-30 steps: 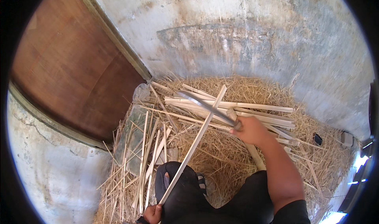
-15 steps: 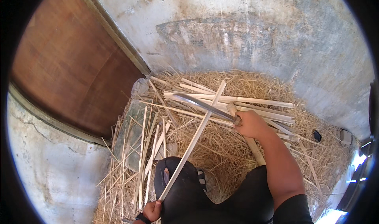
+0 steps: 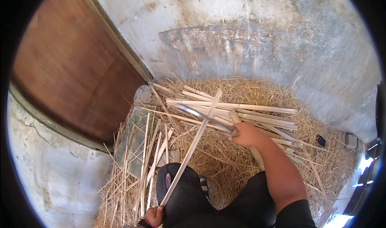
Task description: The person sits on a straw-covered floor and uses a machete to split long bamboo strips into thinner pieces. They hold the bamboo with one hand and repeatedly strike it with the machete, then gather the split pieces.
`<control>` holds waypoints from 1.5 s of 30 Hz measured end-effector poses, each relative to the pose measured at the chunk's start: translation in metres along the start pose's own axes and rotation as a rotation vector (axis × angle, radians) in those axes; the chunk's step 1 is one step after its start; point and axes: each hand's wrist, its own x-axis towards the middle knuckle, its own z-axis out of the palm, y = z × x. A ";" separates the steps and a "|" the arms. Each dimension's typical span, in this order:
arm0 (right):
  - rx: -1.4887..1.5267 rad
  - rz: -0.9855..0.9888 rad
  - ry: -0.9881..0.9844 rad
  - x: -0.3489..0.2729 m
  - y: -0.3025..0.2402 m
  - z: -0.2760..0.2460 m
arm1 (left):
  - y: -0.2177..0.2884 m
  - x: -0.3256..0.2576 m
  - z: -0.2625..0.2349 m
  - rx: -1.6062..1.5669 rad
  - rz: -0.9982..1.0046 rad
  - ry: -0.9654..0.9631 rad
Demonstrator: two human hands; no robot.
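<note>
Sliding nearer the right hand [image 3: 246,134] gripping the knife [image 3: 203,116], its blade is crossing the strip [image 3: 192,147] that the left hand [image 3: 154,216] is clutching.

- The right hand [image 3: 246,133] has slid a touch toward 7 o'clock since a second ago, dragging the knife [image 3: 205,116] with it.
- The blade's tip, pointing to 10 o'clock, now sits nearer the long bamboo strip [image 3: 192,145] than it did; the blade crosses that strip just above its middle, where earlier it crossed higher, toward the 1 o'clock end.
- The left hand [image 3: 153,216], at 6 o'clock, has dropped lower in the view and shifted slightly rightward, its grip staying on the strip's lower end.
- The strip's upper end has tilted a shade further toward 12 o'clock.
</note>
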 end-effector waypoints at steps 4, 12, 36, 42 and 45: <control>-0.237 -0.286 -0.125 -0.025 -0.065 0.019 | -0.019 -0.005 0.009 -0.127 -0.016 -0.009; 0.021 0.012 0.031 -0.009 0.009 -0.006 | 0.006 0.002 0.011 0.124 0.063 0.052; -0.305 -0.298 -0.182 -0.028 -0.060 0.018 | -0.020 -0.007 0.011 0.108 0.002 0.033; 0.086 0.076 0.030 0.004 0.030 -0.006 | -0.022 -0.003 0.013 0.138 0.003 0.065; 0.041 -0.002 0.034 0.000 0.011 0.002 | -0.013 -0.008 0.012 0.021 -0.025 0.073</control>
